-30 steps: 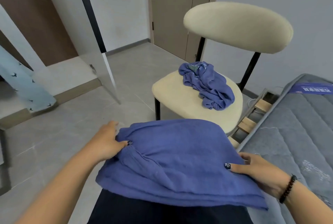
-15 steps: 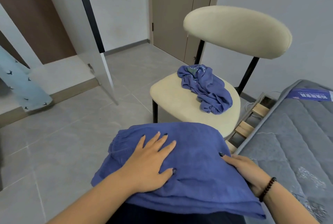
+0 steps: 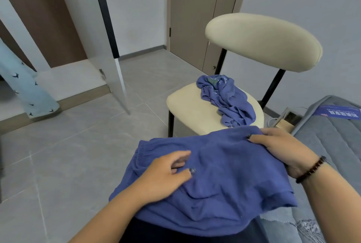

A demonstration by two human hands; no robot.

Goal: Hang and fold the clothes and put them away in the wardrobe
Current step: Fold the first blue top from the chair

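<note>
- Shorts: blue, folded in layers, lying across our lap, just in front of the chair. Elastic waistband at the side away from the bed.
- Left hand: resting on top of the shorts near the waistband; fingers loosely bent, thumb flat. We judge this grip slack, pressing down and not closing on any cloth.
- Right hand: at the edge of the shorts nearest the chair, on the bed side. Fingers lie over the top layer and the thumb seems tucked beneath, so we read this grip as pinching the fold.
- Second garment: blue, crumpled in a heap on the chair seat, not yet folded.
- Wardrobe: door open, well apart from the chair, across the floor; a pale patterned garment hangs inside.
- Risk: the layers look soft and uneven; lifting by one edge alone would likely let the fold fall open.
- Risk: the lap is narrow and rounded, so the stack could slide to the floor if the left hand lifts.
- Risk: the loose lower hem may drag out of line.
</note>
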